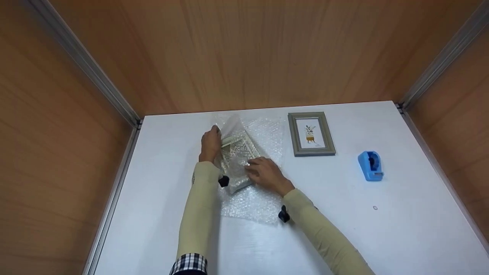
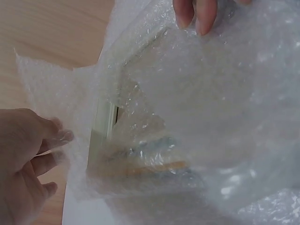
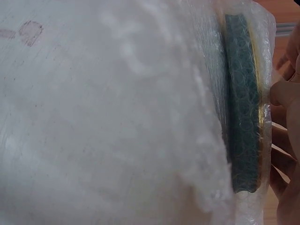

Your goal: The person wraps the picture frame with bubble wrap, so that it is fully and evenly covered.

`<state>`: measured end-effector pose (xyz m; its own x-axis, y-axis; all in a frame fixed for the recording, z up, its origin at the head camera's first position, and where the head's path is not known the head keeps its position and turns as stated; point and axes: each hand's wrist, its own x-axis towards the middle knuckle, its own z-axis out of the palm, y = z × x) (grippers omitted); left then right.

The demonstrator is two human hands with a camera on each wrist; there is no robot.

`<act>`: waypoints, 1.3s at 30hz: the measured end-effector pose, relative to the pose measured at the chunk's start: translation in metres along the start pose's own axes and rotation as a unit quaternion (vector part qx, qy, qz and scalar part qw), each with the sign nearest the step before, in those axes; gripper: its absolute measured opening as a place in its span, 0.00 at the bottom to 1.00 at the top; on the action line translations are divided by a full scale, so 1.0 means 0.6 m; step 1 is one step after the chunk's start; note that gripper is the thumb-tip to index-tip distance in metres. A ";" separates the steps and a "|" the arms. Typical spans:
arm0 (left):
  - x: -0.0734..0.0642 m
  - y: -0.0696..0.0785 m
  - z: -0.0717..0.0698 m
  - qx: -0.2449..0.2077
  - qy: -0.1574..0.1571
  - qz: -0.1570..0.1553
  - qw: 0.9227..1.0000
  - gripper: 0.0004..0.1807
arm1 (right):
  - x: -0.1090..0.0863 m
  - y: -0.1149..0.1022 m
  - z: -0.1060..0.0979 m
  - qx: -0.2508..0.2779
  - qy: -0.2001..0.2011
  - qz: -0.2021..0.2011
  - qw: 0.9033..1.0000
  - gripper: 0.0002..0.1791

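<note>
A pale-edged picture frame [image 1: 250, 146] lies tilted in a sheet of clear bubble wrap [image 1: 250, 206], partly covered by it. My left hand [image 1: 211, 146] is at the far left side of the frame. In the left wrist view its fingertips pinch a loose flap of the bubble wrap [image 2: 56, 89]. My right hand [image 1: 267, 175] rests on the wrapped frame's right side, its fingertips [image 2: 206, 18] pressing the plastic over the border. Through the wrap in the right wrist view, a dark green side of the frame [image 3: 243, 108] shows.
A second picture frame [image 1: 329, 133], grey-green with a plant print, lies at the back right of the white table [image 1: 160, 183]. A blue tape dispenser [image 1: 370, 166] stands farther right. Wooden panels [image 1: 244, 53] enclose the table at the back and sides.
</note>
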<state>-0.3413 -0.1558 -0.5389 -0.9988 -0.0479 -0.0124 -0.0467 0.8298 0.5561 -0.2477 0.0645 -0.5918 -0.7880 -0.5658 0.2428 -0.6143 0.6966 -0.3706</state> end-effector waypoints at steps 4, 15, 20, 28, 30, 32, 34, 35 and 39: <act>0.002 0.012 -0.003 -0.002 -0.013 -0.001 1.000 0.18 | 0.000 0.000 0.001 0.001 0.000 -0.002 1.000 0.17; 0.002 0.043 -0.005 -0.005 -0.022 0.032 0.999 0.18 | 0.000 -0.002 -0.004 0.004 -0.012 0.011 1.000 0.17; -0.004 0.051 -0.003 0.026 -0.013 0.060 0.998 0.16 | -0.001 -0.002 -0.001 -0.003 -0.006 0.007 1.000 0.17; -0.030 0.059 -0.002 0.049 0.008 0.102 0.993 0.13 | -0.001 -0.007 -0.004 -0.006 -0.012 0.007 1.000 0.17; -0.037 0.060 -0.001 0.061 0.010 0.109 0.992 0.13 | -0.001 -0.008 -0.005 -0.006 -0.015 0.008 1.000 0.17; -0.044 0.060 0.002 0.079 0.010 0.116 0.990 0.13 | -0.001 -0.009 -0.006 -0.007 -0.018 0.009 1.000 0.17; -0.052 0.059 0.005 0.097 0.006 0.120 0.988 0.13 | 0.000 -0.009 -0.006 -0.010 -0.023 0.010 1.000 0.17; -0.056 0.059 0.007 0.102 0.004 0.121 0.987 0.12 | 0.000 -0.010 -0.006 -0.012 -0.026 0.012 1.000 0.18; -0.074 0.058 0.016 0.114 0.000 0.133 0.985 0.10 | 0.001 -0.008 -0.004 -0.014 -0.031 0.020 0.999 0.18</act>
<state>-0.2986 -0.1195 -0.5267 -0.9764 0.1869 0.1085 0.2131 0.9161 0.3395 -0.2453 0.0617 -0.5877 -0.8082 -0.5633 0.1716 -0.5842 0.7304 -0.3538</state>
